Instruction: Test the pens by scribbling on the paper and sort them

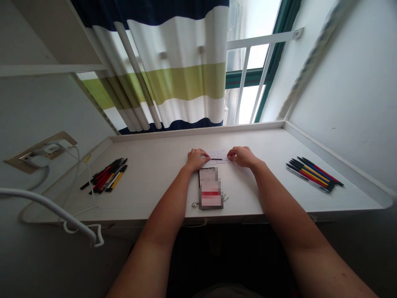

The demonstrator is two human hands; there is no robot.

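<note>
A sheet of paper with handwriting (218, 154) lies near the middle of the desk, between my two hands. My left hand (197, 159) is at its left side, thumb and fingers pinched on one end of a thin black pen (216, 159) that lies across the sheet. At the right edge of the paper, my right hand (242, 156) has its fingers curled together; what they hold, if anything, is too small to make out. Just below the paper is a phone (211, 188), its screen partly blurred.
Mixed pens (108, 176) lie in a loose pile on the left of the white desk (149, 178). More pens (313, 174) are lined up side by side at the right. A white cable (89, 174) runs from the wall socket (40, 153). Behind hangs a striped curtain (182, 78).
</note>
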